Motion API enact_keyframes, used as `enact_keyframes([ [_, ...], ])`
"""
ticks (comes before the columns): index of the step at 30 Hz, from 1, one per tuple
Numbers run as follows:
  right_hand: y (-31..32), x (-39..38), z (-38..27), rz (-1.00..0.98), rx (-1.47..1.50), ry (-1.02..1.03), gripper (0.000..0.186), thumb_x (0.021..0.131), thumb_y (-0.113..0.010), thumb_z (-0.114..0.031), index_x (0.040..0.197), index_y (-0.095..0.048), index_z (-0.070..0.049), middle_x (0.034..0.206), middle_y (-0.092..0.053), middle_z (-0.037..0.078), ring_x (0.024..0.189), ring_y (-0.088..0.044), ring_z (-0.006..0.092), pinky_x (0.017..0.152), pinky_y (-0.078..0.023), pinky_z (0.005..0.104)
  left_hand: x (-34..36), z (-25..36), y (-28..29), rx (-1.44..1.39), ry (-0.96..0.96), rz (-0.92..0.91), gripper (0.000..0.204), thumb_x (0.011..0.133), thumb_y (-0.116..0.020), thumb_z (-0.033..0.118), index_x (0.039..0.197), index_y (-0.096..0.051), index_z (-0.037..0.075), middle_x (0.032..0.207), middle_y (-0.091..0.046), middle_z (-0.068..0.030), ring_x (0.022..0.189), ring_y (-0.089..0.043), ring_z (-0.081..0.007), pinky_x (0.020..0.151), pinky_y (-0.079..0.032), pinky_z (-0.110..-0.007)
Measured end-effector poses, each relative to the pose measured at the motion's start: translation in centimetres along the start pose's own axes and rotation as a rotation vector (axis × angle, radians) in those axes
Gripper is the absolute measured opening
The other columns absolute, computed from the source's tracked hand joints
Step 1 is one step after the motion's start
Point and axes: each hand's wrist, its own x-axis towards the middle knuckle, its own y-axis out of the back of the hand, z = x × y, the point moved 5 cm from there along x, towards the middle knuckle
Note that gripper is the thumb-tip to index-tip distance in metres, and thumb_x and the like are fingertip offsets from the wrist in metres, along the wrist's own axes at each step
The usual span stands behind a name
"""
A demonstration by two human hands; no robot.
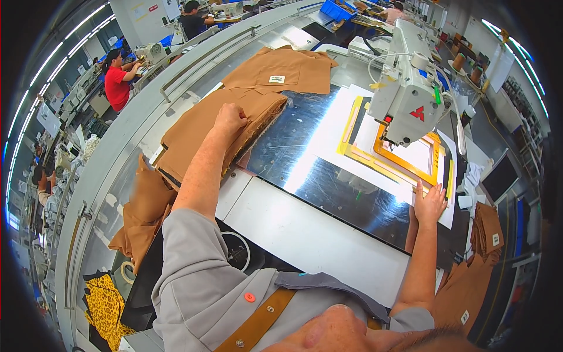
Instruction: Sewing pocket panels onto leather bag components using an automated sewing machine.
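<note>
My left hand (230,119) is closed at the top of a thick stack of brown fabric pieces (196,126), its fingers curled on the upper layer near the stack's right edge. My right hand (431,202) lies flat with fingers apart on the near edge of a white sheet template (328,141), beside its yellow-edged opening. An orange frame (437,161) sits within that opening, under the head of a white industrial sewing machine (404,100). The template rests on a shiny dark metal plate (293,138).
More brown fabric (278,67) with a white label lies behind the stack, and a crumpled brown heap (143,208) hangs at the left. Brown pieces (487,229) hang at the right. Yellow patterned cloth (105,308) and a tape roll (127,272) lie lower left. Other people work at machines farther off.
</note>
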Motion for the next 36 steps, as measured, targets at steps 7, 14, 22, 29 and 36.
enact_keyframes([
  [7, -0.1, -0.1, 0.3, -0.017, 0.012, -0.005, 0.093, 0.101, -0.035, -0.069, 0.151, -0.040, 0.009, 0.161, -0.037, 0.024, 0.153, -0.027, 0.0381, 0.123, -0.018, 0.0587, -1.9, -5.3, -0.2, -0.304, 0.513, 0.288, 0.017, 0.075, -0.085, 0.020, 0.082, -0.080, 0.005, 0.079, -0.077, -0.0100, 0.069, -0.072, -0.0223, 0.069, -0.058, -0.034],
  [14, 0.3, -0.1, 0.6, 0.024, 0.039, 0.006, 0.092, 0.100, -0.037, -0.070, 0.147, -0.046, 0.008, 0.160, -0.038, 0.024, 0.153, -0.028, 0.0383, 0.122, -0.019, 0.0604, -5.8, 4.4, -0.3, -1.582, 0.133, 0.120, 0.006, 0.094, -0.072, 0.009, 0.097, -0.071, 0.004, 0.086, -0.071, -0.0023, 0.070, -0.064, -0.0104, 0.064, -0.051, -0.023],
  [22, 1.8, -1.3, 2.9, 0.345, 0.506, 0.134, 0.034, 0.097, -0.067, -0.040, 0.099, -0.070, -0.006, 0.105, -0.069, 0.014, 0.102, -0.065, 0.0342, 0.090, -0.048, 0.0510, -24.4, 26.6, -2.9, -1.257, -0.589, -0.754, 0.008, 0.088, -0.073, 0.011, 0.090, -0.073, 0.003, 0.111, -0.069, -0.0087, 0.104, -0.067, -0.0209, 0.093, -0.051, -0.036],
  [29, 5.0, -6.0, 3.0, -0.078, 0.787, 0.253, 0.039, 0.097, -0.067, -0.035, 0.114, -0.070, 0.000, 0.115, -0.070, 0.019, 0.108, -0.068, 0.0315, 0.092, -0.053, 0.0410, -28.2, 28.4, -3.2, -0.414, -0.978, -0.326, 0.041, 0.089, -0.076, 0.029, 0.122, -0.066, 0.008, 0.133, -0.066, -0.0109, 0.128, -0.059, -0.0324, 0.111, -0.040, -0.048],
  [36, 5.5, -7.4, 0.2, 0.162, 0.513, 0.451, 0.058, 0.091, -0.073, -0.039, 0.132, -0.061, 0.000, 0.135, -0.061, 0.020, 0.128, -0.056, 0.0365, 0.107, -0.044, 0.0477, -16.3, 26.1, -5.4, -0.280, -0.607, 0.026, 0.045, 0.087, -0.079, 0.027, 0.124, -0.064, 0.006, 0.141, -0.060, -0.0160, 0.129, -0.057, -0.0348, 0.108, -0.044, -0.046],
])
